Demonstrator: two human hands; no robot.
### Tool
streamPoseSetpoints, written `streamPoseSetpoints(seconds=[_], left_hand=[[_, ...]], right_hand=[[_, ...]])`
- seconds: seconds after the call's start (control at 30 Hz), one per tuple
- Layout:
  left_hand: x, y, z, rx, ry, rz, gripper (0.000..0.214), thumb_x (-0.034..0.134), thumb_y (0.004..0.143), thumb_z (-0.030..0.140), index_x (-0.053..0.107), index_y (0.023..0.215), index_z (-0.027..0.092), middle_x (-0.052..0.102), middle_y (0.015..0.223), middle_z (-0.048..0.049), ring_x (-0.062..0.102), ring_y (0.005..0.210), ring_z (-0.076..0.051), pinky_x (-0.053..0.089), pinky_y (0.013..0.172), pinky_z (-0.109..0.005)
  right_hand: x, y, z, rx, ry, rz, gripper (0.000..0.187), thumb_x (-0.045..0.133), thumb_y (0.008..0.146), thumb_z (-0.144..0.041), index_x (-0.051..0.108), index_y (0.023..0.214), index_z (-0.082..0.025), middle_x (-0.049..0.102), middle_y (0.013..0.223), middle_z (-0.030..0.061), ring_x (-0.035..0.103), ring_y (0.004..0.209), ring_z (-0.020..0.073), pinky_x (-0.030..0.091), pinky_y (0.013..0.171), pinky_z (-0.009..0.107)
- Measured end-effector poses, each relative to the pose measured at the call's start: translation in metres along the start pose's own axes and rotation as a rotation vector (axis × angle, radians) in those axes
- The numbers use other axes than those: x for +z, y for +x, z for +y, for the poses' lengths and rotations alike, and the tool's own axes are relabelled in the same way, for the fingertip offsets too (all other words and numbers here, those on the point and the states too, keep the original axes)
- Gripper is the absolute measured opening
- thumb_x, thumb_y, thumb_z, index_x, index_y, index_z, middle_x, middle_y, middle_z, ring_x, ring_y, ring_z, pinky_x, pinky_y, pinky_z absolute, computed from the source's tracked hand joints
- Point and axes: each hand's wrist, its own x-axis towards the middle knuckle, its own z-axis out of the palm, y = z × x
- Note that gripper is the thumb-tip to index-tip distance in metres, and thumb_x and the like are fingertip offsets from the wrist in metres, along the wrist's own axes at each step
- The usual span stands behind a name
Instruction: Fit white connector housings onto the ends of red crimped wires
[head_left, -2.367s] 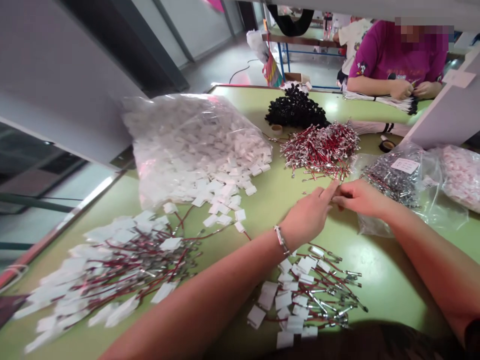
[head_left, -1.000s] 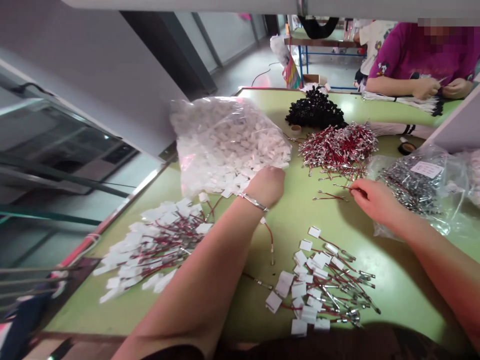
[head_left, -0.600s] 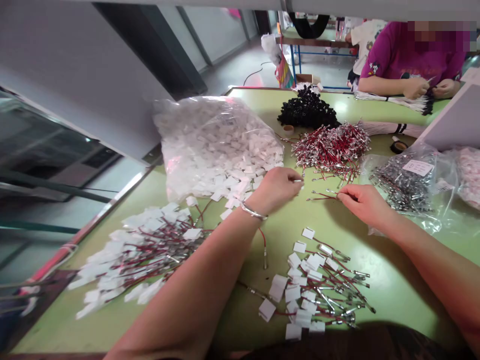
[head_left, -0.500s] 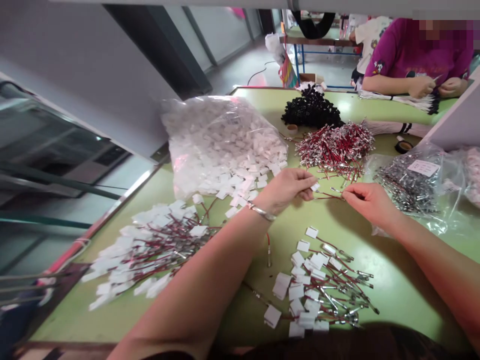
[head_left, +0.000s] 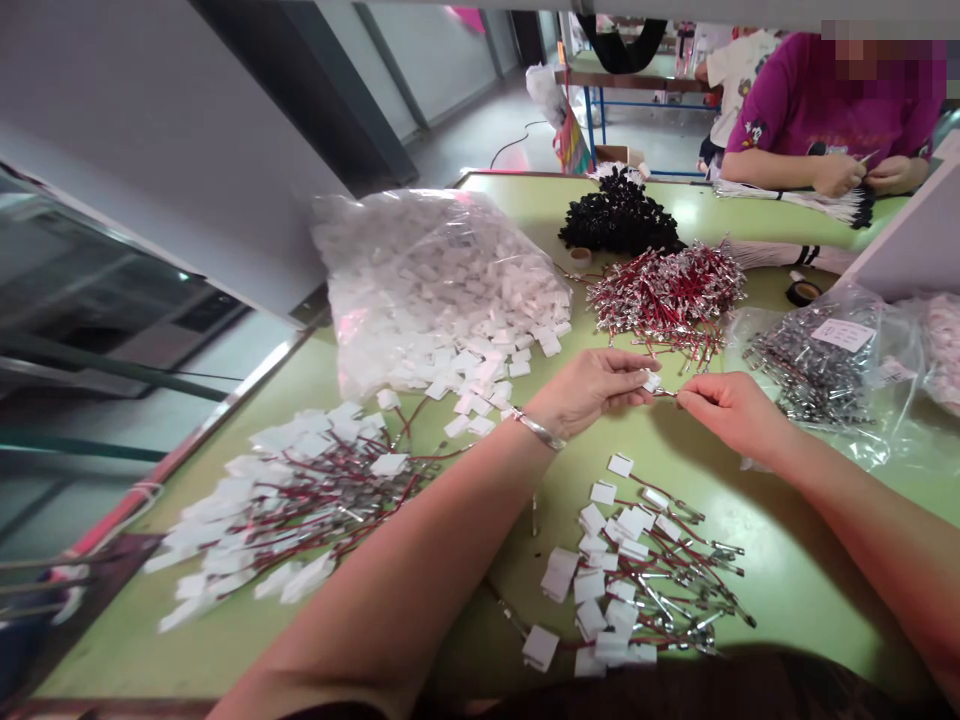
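pinching a white cap (head_left: 651,381) between thumb and fingers, the left hand (head_left: 604,388) meets the right hand (head_left: 712,400) above the desk (head_left: 585,455) in the head view. the right hand grips a wire (head_left: 666,393) by thumb and forefinger, its metal end at the cap; whether it sits inside is too small to tell. a bracelet (head_left: 537,428) circles the left wrist. just beyond the hands lies a heap of red wires (head_left: 664,290), with black parts (head_left: 619,215) behind it. left of these, a clear bag (head_left: 442,280) spills white caps onto the desk. capped wires lie in a big pile (head_left: 300,500) at the left and a smaller group (head_left: 626,570) nearer the body. right of the hands rests a bag of metal parts (head_left: 810,365), near a tape roll (head_left: 803,291). across the desk, a co-worker (head_left: 832,110) handles white wires (head_left: 795,199).
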Motion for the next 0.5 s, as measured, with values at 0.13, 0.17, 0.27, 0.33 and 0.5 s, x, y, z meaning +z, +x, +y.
streamPoseSetpoints(seconds=[0.13, 0.17, 0.27, 0.33, 0.5], left_hand=[[-0.0002, 0.0004, -0.0026, 0.155, 0.061, -0.04, 0.019, 0.065, 0.077, 0.013, 0.066, 0.096, 0.012, 0.068, 0.069, -0.0013, 0.06, 0.06, -0.006, 0.05, 0.066, -0.022], [-0.0005, 0.0007, -0.0029, 0.191, 0.066, -0.053, 0.02, 0.067, 0.075, 0.014, 0.066, 0.095, 0.012, 0.069, 0.069, -0.0011, 0.06, 0.061, -0.007, 0.05, 0.066, -0.022], [-0.0017, 0.001, -0.0027, 0.235, 0.064, -0.087, 0.021, 0.069, 0.072, 0.017, 0.066, 0.093, 0.013, 0.069, 0.071, -0.0012, 0.061, 0.061, -0.007, 0.051, 0.066, -0.022], [-0.0015, 0.0001, -0.0013, 0.239, 0.106, -0.092, 0.021, 0.069, 0.072, 0.019, 0.067, 0.092, 0.014, 0.07, 0.073, -0.002, 0.062, 0.063, -0.008, 0.051, 0.065, -0.023], [0.0052, -0.0063, 0.003, 0.348, 0.383, -0.009, 0.017, 0.065, 0.073, 0.02, 0.069, 0.088, 0.015, 0.07, 0.077, -0.0027, 0.061, 0.064, -0.009, 0.05, 0.062, -0.023]], right_hand=[[-0.0016, -0.0009, -0.0029, 0.217, 0.385, -0.212, 0.023, 0.051, 0.082, -0.033, 0.062, 0.068, -0.019, 0.036, 0.042, -0.0066, 0.026, 0.039, 0.0079, 0.019, 0.041, 0.024], [-0.002, -0.0014, -0.0036, 0.268, 0.484, -0.245, 0.023, 0.05, 0.083, -0.033, 0.06, 0.067, -0.019, 0.034, 0.04, -0.0072, 0.023, 0.037, 0.0074, 0.018, 0.04, 0.024], [-0.0034, -0.0025, -0.0055, 0.354, 0.69, -0.292, 0.024, 0.05, 0.083, -0.031, 0.056, 0.063, -0.019, 0.029, 0.035, -0.0083, 0.017, 0.035, 0.0061, 0.015, 0.037, 0.023], [-0.0045, -0.0027, -0.0058, 0.373, 0.741, -0.305, 0.024, 0.05, 0.083, -0.03, 0.054, 0.062, -0.019, 0.028, 0.033, -0.0083, 0.017, 0.033, 0.0055, 0.015, 0.035, 0.023], [-0.0048, -0.0006, -0.0007, 0.403, 0.721, -0.315, 0.025, 0.053, 0.082, -0.03, 0.051, 0.059, -0.021, 0.028, 0.032, -0.0085, 0.017, 0.032, 0.0057, 0.017, 0.032, 0.022]])
